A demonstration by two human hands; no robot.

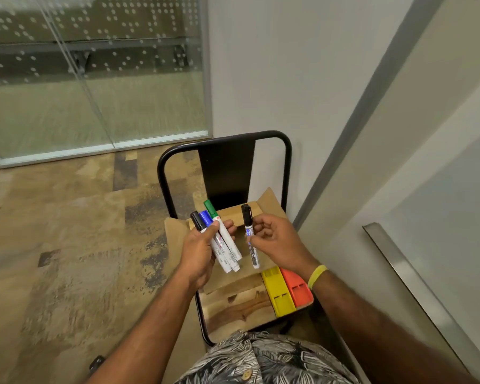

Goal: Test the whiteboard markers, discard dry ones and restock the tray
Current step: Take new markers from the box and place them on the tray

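While the black-capped marker (249,239) stays capped, nothing can be tested, so that cap is the point to watch. Marker stands near upright in view, cap end away from you, butt end toward your body. Your right hand (277,242) pinches it mid-barrel between thumb and fingertips, the other fingers curled loosely behind. Just beside it, not touching, your left hand (197,253) wraps a bundle of three markers (227,250), thumb across the barrels. Their caps are black, blue and green, fanned up and away, with the long axes tilted left at the top.

Both hands hover over an open cardboard box (266,200) on the wooden seat of a black metal chair (225,167). Box contents are hidden behind the hands. A yellow plastic block (277,295) and an orange plastic block (297,289) lie side by side on the seat, toward you and under your right wrist. That wrist has a yellow wristband (317,275).

The whiteboard (441,217) lies off to your right, with a metal ledge (394,261) along it, likely the tray. Right hand is the nearer one, so the single marker probably goes to the board first. With the left hand full, uncapping looks awkward: spare left fingers take the cap, or you push it off with the thumb.
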